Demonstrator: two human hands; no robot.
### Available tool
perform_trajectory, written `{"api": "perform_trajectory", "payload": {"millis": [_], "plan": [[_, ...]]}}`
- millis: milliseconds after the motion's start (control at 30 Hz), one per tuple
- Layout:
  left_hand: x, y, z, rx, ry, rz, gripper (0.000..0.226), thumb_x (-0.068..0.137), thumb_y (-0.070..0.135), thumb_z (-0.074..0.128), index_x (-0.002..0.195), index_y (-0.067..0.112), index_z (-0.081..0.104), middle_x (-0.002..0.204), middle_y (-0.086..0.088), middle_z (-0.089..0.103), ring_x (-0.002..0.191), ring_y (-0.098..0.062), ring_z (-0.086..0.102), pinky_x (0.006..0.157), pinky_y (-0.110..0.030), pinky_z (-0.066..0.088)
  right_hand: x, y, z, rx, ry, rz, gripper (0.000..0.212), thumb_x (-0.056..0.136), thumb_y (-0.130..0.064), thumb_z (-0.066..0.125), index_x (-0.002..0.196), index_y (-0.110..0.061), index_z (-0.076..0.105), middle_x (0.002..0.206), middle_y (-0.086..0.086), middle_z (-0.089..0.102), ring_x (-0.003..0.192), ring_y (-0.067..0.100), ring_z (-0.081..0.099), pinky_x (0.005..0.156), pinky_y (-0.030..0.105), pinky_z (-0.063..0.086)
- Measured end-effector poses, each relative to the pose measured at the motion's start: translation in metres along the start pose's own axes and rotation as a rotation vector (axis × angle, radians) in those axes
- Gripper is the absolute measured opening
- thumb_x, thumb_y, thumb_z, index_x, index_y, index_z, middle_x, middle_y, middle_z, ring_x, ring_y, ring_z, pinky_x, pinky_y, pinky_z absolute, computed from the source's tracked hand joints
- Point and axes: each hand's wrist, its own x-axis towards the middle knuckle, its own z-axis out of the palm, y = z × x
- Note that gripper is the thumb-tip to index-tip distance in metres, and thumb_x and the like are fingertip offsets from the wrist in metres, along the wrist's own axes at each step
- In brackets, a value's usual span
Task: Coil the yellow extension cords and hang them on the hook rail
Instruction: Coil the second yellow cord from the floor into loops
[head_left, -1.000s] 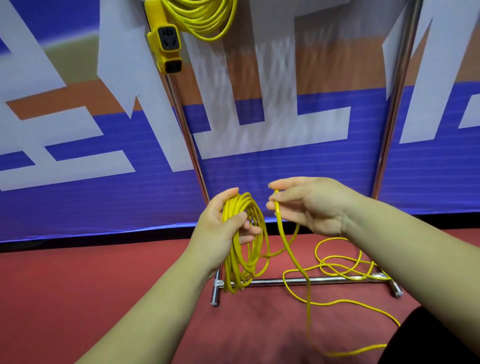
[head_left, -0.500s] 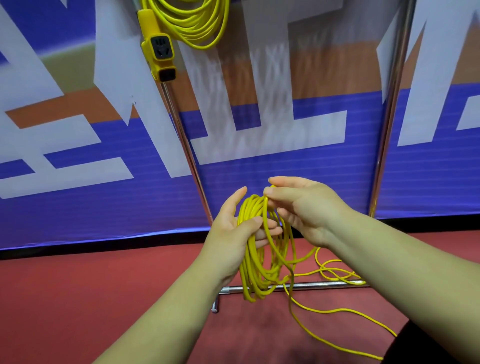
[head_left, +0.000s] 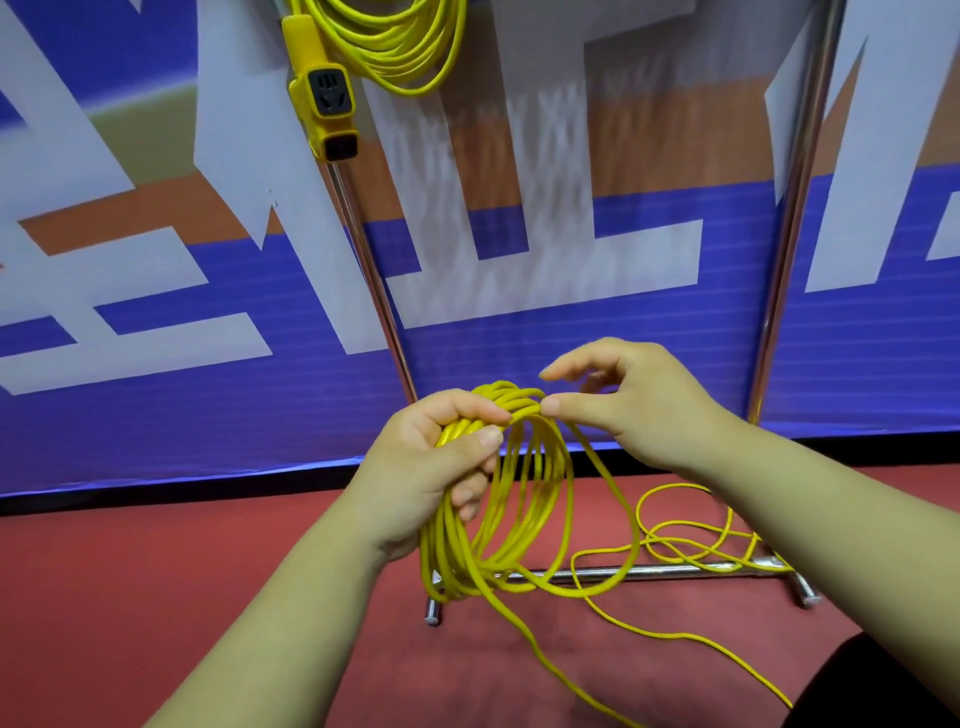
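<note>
Several yellow cord loops (head_left: 451, 561) inside left hand (head_left: 421, 467)

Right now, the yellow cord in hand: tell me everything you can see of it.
The yellow cord is thin, smooth, plastic-looking. Several loops hang from the left hand, which grips their top; the thumb of the right hand touches that top. The loose rest trails over the rack's base bar onto the red floor.
</note>
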Motion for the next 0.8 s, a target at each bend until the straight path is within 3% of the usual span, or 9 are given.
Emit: {"api": "perform_trajectory", "payload": {"millis": [133, 267, 367, 500, 567, 667, 733, 800], "plan": [[-0.005, 0.006, -0.009, -0.099, -0.134, -0.064, 0.025, 0.068, 0.014, 0.086, 0.09, 0.017, 0.073, 0.064, -0.01, 0.045, 0.036, -0.008, 0.036, 0.039, -0.019, 0.038, 0.001, 0.0, -0.005, 0.028, -0.193, -0.093, 0.05, 0.067, -0.052, 0.081, 0.113, -0.048, 0.063, 0.127, -0.019, 0.061, 0.118, -0.007, 0.055, 0.096, 0.024, 0.048], [-0.008, 0.009, -0.011, -0.165, -0.247, -0.091, 0.031, 0.069, 0.027, 0.09, 0.092, 0.018, 0.072, 0.065, -0.007, 0.052, 0.036, -0.004, 0.038, 0.038, -0.017, 0.038, 0.004, -0.003, -0.004, 0.17, -0.4, -0.081, 0.072, 0.067, -0.041, 0.085, 0.131, -0.045, 0.052, 0.135, -0.017, 0.059, 0.128, -0.003, 0.051, 0.106, 0.027, 0.043], [-0.008, 0.01, -0.012, -0.207, -0.247, -0.083, 0.031, 0.07, 0.028, 0.09, 0.092, 0.018, 0.071, 0.064, -0.005, 0.052, 0.036, -0.003, 0.039, 0.037, -0.016, 0.038, 0.005, -0.008, 0.0, 0.329, -0.522, -0.055, 0.079, 0.07, -0.018, 0.083, 0.139, -0.034, 0.047, 0.13, -0.001, 0.064, 0.119, 0.01, 0.063, 0.098, 0.029, 0.05], [-0.008, 0.01, -0.018, -0.265, -0.248, -0.061, 0.031, 0.07, 0.025, 0.09, 0.094, 0.017, 0.071, 0.064, -0.005, 0.051, 0.036, -0.002, 0.04, 0.037, -0.015, 0.039, 0.008, -0.012, 0.002, 0.267, -0.554, -0.067, 0.066, 0.076, -0.009, 0.084, 0.131, -0.027, 0.053, 0.103, 0.016, 0.07, 0.085, 0.019, 0.066, 0.077, 0.03, 0.053], [-0.009, 0.009, -0.02, -0.282, -0.265, -0.062, 0.032, 0.07, 0.024, 0.091, 0.094, 0.017, 0.071, 0.064, -0.005, 0.051, 0.036, -0.003, 0.042, 0.036, -0.016, 0.04, 0.008, -0.014, 0.002, 0.255, -0.557, -0.059, 0.056, 0.079, -0.004, 0.081, 0.125, -0.022, 0.054, 0.085, 0.014, 0.068, 0.071, 0.016, 0.06, 0.067, 0.028, 0.049], [-0.007, 0.006, -0.023, -0.316, -0.304, -0.053, 0.034, 0.07, 0.021, 0.09, 0.099, 0.018, 0.072, 0.066, -0.005, 0.052, 0.038, -0.003, 0.045, 0.039, -0.018, 0.043, 0.008, -0.017, 0.002, 0.27, -0.537, -0.059, 0.046, 0.082, -0.003, 0.077, 0.119, -0.02, 0.055, 0.08, 0.012, 0.068, 0.068, 0.017, 0.063, 0.065, 0.028, 0.05], [-0.004, 0.005, -0.027, -0.33, -0.345, -0.045, 0.04, 0.071, 0.017, 0.089, 0.107, 0.02, 0.071, 0.071, -0.005, 0.054, 0.045, -0.007, 0.05, 0.047, -0.024, 0.052, 0.009, -0.018, 0.0, 0.315, -0.501, -0.066, 0.043, 0.082, -0.007, 0.079, 0.115, -0.022, 0.056, 0.079, 0.017, 0.066, 0.067, 0.023, 0.061, 0.065, 0.036, 0.05], [-0.001, 0.004, -0.033, -0.319, -0.402, -0.037, 0.055, 0.073, 0.01, 0.086, 0.123, 0.021, 0.067, 0.077, -0.008, 0.057, 0.058, -0.017, 0.061, 0.071, -0.043, 0.061, 0.009, -0.018, -0.003, 0.366, -0.464, -0.06, 0.042, 0.079, -0.012, 0.079, 0.113, -0.022, 0.056, 0.077, 0.017, 0.063, 0.066, 0.027, 0.058, 0.064, 0.04, 0.049]]}}
